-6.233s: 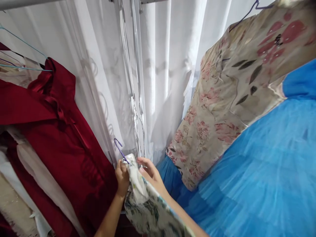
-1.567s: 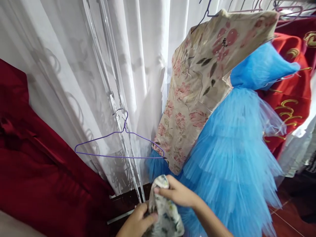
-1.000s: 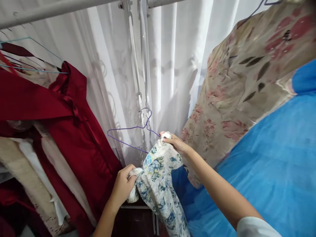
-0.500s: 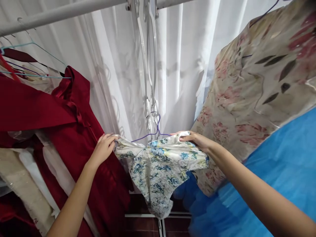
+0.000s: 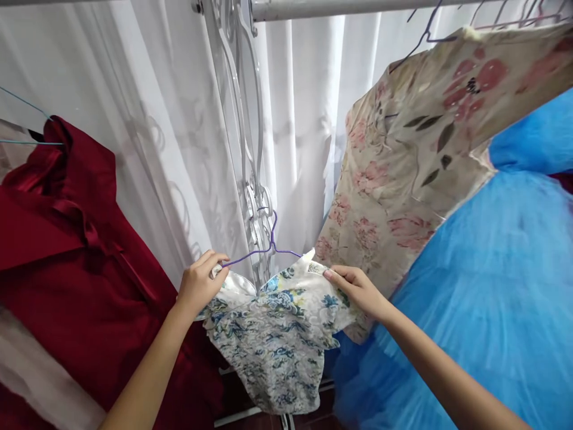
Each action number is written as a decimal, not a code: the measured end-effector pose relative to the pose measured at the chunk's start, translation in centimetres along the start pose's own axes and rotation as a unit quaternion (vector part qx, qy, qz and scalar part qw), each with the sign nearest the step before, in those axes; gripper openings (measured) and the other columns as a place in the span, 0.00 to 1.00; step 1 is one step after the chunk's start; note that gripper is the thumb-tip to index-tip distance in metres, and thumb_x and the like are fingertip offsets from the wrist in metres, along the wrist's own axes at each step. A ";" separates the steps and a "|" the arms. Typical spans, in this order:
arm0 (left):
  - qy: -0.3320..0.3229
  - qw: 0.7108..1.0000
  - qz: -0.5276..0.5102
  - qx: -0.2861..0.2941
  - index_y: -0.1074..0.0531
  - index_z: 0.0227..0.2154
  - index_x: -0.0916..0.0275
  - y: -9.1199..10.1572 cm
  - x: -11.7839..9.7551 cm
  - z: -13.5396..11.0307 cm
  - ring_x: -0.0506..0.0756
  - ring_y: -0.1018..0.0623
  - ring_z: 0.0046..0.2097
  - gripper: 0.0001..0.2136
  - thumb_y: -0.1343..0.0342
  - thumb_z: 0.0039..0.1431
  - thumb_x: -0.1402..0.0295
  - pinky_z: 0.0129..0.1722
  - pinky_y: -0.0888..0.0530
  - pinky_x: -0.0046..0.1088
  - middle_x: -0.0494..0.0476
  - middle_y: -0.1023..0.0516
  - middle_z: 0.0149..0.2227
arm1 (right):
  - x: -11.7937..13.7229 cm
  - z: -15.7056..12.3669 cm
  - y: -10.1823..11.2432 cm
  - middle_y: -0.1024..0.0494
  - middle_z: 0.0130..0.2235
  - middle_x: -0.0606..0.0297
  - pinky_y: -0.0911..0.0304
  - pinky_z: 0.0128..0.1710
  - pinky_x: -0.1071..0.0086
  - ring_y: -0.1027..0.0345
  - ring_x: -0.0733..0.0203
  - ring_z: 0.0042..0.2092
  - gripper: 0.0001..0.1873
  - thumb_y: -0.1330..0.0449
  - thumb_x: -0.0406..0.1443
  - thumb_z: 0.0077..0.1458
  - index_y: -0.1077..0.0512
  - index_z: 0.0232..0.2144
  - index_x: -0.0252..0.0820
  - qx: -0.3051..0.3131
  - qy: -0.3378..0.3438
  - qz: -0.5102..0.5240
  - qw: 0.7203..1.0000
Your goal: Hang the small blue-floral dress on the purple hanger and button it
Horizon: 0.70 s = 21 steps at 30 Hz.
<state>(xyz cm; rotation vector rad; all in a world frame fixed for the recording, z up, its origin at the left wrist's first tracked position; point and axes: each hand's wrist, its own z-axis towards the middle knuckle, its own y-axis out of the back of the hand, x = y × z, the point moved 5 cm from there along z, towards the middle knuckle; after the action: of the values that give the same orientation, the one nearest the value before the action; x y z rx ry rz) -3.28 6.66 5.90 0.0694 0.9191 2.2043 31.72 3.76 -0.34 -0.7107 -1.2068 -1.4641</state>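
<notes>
A white garment with blue and yellow flowers [image 5: 277, 334] hangs in the middle on a purple hanger [image 5: 272, 242]. The hanger's hook rests at the white metal scrollwork [image 5: 255, 197] of a stand. My left hand [image 5: 201, 283] is closed on the garment's left shoulder by the hanger's end. With thumb and fingers my right hand [image 5: 356, 286] pinches the right shoulder edge. The white neckline dips between the two hands. The right end of the hanger is hidden under the cloth.
A dark red satin dress [image 5: 102, 251] hangs at the left. To the right are a beige dress with pink flowers [image 5: 380, 173] and a blue tulle dress [image 5: 483, 251]. A white rail [image 5: 340, 8] crosses the top, before white curtains [image 5: 295, 89].
The view has turned to the right, showing more of the beige and blue dresses. The flowered garment now hangs fuller and wider, and its right shoulder edge has shifted in my right hand.
</notes>
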 end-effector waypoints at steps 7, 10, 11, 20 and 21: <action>-0.107 0.994 -0.008 0.039 0.27 0.41 0.56 -0.4 -6.1 4.1 0.51 0.24 0.37 0.07 0.47 0.63 0.71 0.37 0.33 0.27 0.51 0.23 0.39 | -1.6 -4.8 1.7 0.34 0.21 0.69 0.51 0.23 0.73 0.45 0.68 0.23 0.24 0.40 0.52 0.58 0.31 0.24 0.38 -0.053 -0.090 0.123 0.987; -0.144 0.980 -0.120 0.065 0.25 0.41 0.57 -4.2 -6.7 1.2 0.54 0.26 0.37 0.07 0.47 0.65 0.69 0.38 0.34 0.31 0.54 0.23 0.34 | -3.6 -9.3 -0.8 0.35 0.19 0.69 0.50 0.23 0.73 0.45 0.67 0.22 0.26 0.36 0.53 0.53 0.31 0.20 0.37 0.004 -0.103 0.181 0.978; -0.118 0.976 -0.178 0.047 0.24 0.39 0.57 -5.4 -6.3 -0.2 0.55 0.27 0.35 0.06 0.46 0.64 0.66 0.38 0.35 0.32 0.54 0.23 0.32 | -4.0 -10.7 -2.1 0.34 0.19 0.68 0.48 0.24 0.73 0.42 0.66 0.23 0.27 0.34 0.55 0.50 0.31 0.19 0.37 0.036 -0.086 0.209 0.973; 0.162 0.860 -0.447 -0.186 0.47 0.23 0.58 -8.9 -1.5 -2.4 0.51 0.37 0.24 0.21 0.63 0.70 0.53 0.29 0.39 0.28 0.49 0.37 0.18 | -9.0 -15.6 -7.1 0.24 0.28 0.57 0.36 0.32 0.66 0.29 0.56 0.32 0.26 0.41 0.55 0.56 0.23 0.38 0.38 0.043 -0.129 0.481 0.866; 0.170 0.847 -0.478 -0.158 0.48 0.23 0.58 -8.8 -2.2 -1.1 0.51 0.38 0.23 0.21 0.61 0.70 0.53 0.27 0.40 0.27 0.48 0.38 0.17 | -9.8 -16.2 -7.4 0.24 0.28 0.57 0.37 0.31 0.67 0.29 0.57 0.30 0.26 0.41 0.55 0.56 0.23 0.38 0.38 0.055 -0.146 0.493 0.856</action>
<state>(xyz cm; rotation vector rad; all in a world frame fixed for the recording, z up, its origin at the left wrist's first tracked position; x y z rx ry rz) 3.36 8.76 -0.05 -0.7947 0.5477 1.3839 30.05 -8.54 -16.44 -1.2590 -0.8841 -0.4288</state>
